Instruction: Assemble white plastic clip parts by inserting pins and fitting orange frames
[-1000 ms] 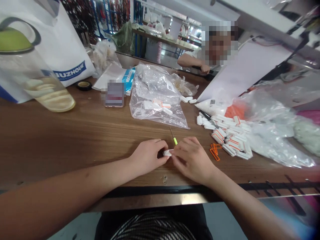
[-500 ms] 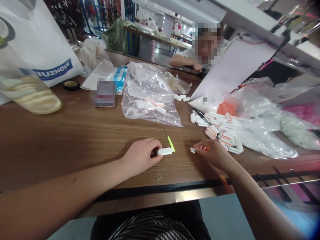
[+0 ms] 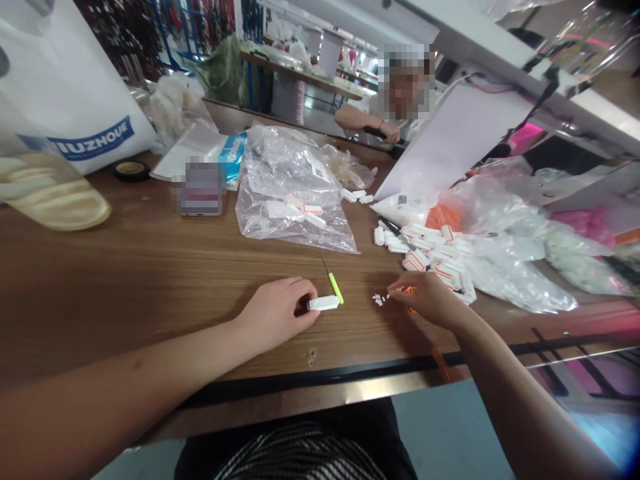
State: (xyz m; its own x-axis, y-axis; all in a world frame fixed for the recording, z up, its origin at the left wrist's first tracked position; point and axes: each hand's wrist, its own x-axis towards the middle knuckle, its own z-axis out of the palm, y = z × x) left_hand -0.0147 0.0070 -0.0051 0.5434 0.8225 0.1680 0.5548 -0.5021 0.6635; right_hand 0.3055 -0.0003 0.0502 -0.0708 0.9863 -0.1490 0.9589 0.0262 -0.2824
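My left hand (image 3: pixel 280 307) is closed round one end of a white ribbed plastic connector block (image 3: pixel 324 303), holding it just above the brown table. A screwdriver-like tool with a yellow-green handle (image 3: pixel 335 288) and thin shaft lies right behind the block's far end. To the right, my right hand (image 3: pixel 425 298) is low over the table, thumb and forefinger pinched at a tiny white piece (image 3: pixel 388 296). Several more small white pieces (image 3: pixel 379 300) lie loose beside those fingertips. Something orange (image 3: pixel 411 300) shows under the right palm, mostly hidden; I cannot tell whether it is held.
A pile of white blocks with orange stripes (image 3: pixel 443 250) lies beyond my right hand, with tweezers (image 3: pixel 395 230) on it. Clear plastic bags (image 3: pixel 515 267) crowd the right side. Behind are another clear bag (image 3: pixel 295 173), a phone (image 3: pixel 201 189) and black tape (image 3: pixel 131 171). A person (image 3: pixel 367 120) sits opposite.
The small white pieces have come away from the right fingertips and lie more spread on the table. The left hand keeps its hold on the block. The view has shifted slightly.
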